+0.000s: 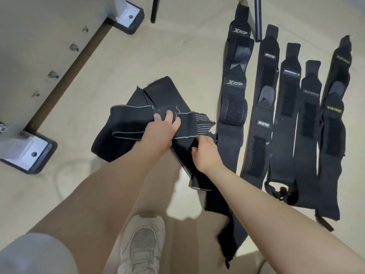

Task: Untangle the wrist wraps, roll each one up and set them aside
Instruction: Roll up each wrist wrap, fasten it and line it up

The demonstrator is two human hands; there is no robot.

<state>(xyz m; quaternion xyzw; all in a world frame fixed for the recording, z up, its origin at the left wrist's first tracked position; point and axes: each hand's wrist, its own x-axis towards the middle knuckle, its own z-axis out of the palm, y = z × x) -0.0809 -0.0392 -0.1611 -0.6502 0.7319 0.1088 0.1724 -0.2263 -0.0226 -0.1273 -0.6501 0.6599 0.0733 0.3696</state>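
A tangle of black wrist wraps [126, 127] with grey edging lies on the beige floor in the middle of the view. My left hand [162, 129] grips a folded band at the top of the tangle, fingers curled over it. My right hand [205, 153] pinches a black strap beside it, and this strap [227, 224] trails down towards the lower edge. To the right, several black wraps lie flat side by side, among them an XTEP one [235, 84] and a XUEYING one [333, 111].
A grey machine frame with bolted feet [29, 153] runs along the left. Dark metal legs [257, 18] stand at the top. My bare leg and white sneaker [142, 244] are below the hands.
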